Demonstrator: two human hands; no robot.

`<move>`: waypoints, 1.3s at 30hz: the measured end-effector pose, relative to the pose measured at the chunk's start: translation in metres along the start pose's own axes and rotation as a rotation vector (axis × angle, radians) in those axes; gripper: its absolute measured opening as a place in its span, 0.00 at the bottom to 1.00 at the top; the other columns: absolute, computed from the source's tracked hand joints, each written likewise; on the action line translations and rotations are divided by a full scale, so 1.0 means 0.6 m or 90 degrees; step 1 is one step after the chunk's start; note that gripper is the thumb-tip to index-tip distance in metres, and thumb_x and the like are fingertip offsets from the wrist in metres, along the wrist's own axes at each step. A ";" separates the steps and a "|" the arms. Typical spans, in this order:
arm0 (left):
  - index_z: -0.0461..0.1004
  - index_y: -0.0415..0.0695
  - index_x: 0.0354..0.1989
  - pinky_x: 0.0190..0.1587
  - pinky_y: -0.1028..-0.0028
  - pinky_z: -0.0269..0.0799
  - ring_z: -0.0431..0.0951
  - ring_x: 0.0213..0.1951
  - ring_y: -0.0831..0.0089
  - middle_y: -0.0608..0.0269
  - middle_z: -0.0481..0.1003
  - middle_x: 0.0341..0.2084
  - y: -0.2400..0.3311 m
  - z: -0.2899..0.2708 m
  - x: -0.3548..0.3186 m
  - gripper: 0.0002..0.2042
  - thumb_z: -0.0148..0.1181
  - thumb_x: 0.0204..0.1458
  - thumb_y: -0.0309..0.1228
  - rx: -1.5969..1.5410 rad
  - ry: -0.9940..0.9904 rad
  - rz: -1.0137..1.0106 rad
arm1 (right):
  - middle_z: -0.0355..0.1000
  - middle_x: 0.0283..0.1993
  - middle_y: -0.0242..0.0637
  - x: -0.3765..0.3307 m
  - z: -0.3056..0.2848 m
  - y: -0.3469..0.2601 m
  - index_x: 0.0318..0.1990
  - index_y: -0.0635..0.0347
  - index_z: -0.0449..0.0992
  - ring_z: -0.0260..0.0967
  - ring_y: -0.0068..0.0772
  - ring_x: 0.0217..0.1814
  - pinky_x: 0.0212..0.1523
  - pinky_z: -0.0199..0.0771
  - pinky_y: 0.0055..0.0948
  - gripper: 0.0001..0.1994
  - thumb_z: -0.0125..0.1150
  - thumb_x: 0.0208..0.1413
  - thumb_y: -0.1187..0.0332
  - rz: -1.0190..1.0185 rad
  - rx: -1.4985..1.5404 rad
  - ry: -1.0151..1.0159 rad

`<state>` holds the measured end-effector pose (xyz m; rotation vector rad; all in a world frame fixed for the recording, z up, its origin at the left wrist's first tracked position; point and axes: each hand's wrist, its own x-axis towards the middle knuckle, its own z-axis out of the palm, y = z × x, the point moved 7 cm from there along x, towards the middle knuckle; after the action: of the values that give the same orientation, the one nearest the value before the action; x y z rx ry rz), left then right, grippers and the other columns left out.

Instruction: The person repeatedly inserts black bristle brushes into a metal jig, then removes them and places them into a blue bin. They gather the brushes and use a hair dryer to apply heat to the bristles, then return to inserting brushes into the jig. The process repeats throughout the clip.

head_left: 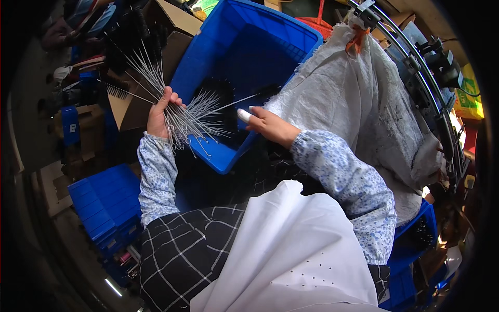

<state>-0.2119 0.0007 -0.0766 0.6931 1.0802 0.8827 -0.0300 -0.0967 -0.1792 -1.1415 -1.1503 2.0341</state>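
Observation:
My left hand [162, 115] is closed round a bundle of wire brushes [149, 70]. Their thin metal stems fan out, black bristle heads pointing up and left, looped ends hanging below the fist. More wire stems [204, 110] spread beside it over the near part of a blue plastic bin [221, 159], where black bristles show in the shadow. My right hand [270, 126] hovers at the bin's right side, fingers apart and nothing visible in them. White wrapping covers one of its fingertips. Just above those fingers runs a single brush stem [238, 101] with a dark head.
A white woven sack [338, 88], tied with orange at its top, stands right of the bin, below a curved metal rail [410, 62]. Left of the bin is an open cardboard box [179, 20]. Blue stacked bins [106, 200] stand at lower left.

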 end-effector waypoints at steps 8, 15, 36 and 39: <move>0.67 0.42 0.37 0.37 0.71 0.72 0.71 0.36 0.73 0.61 0.71 0.30 -0.208 0.021 -0.088 0.07 0.48 0.49 0.29 -0.075 0.105 -0.261 | 0.66 0.38 0.39 0.099 0.031 -0.021 0.52 0.63 0.51 0.64 0.30 0.35 0.39 0.63 0.26 0.23 0.36 0.56 0.55 -0.154 0.165 0.129; 0.63 0.35 0.41 0.32 0.74 0.74 0.74 0.24 0.74 0.61 0.71 0.24 -0.253 0.064 -0.027 0.12 0.45 0.49 0.27 -0.082 0.012 -0.354 | 0.60 0.47 0.61 0.108 -0.003 0.052 0.54 0.82 0.36 0.60 0.50 0.51 0.51 0.57 0.30 0.43 0.28 0.51 0.41 0.053 0.146 0.097; 0.65 0.39 0.23 0.36 0.72 0.66 0.68 0.27 0.68 0.58 0.67 0.22 -0.365 0.114 0.368 0.10 0.37 0.49 0.28 -0.555 0.152 -0.332 | 0.65 0.38 0.44 0.000 -0.193 0.072 0.51 0.65 0.50 0.66 0.28 0.35 0.38 0.67 0.24 0.21 0.34 0.56 0.59 -0.055 0.423 0.340; 0.65 0.39 0.23 0.37 0.73 0.66 0.68 0.28 0.70 0.58 0.67 0.24 -0.398 0.162 0.433 0.11 0.37 0.50 0.30 -0.543 0.147 -0.386 | 0.65 0.38 0.45 -0.003 -0.194 0.071 0.51 0.65 0.50 0.66 0.29 0.34 0.37 0.67 0.25 0.21 0.35 0.56 0.60 -0.043 0.408 0.346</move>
<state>-0.0037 0.1051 -0.3587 -0.4399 0.9135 0.7915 0.0696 -0.0704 -0.2478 -1.1722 -0.2352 1.6838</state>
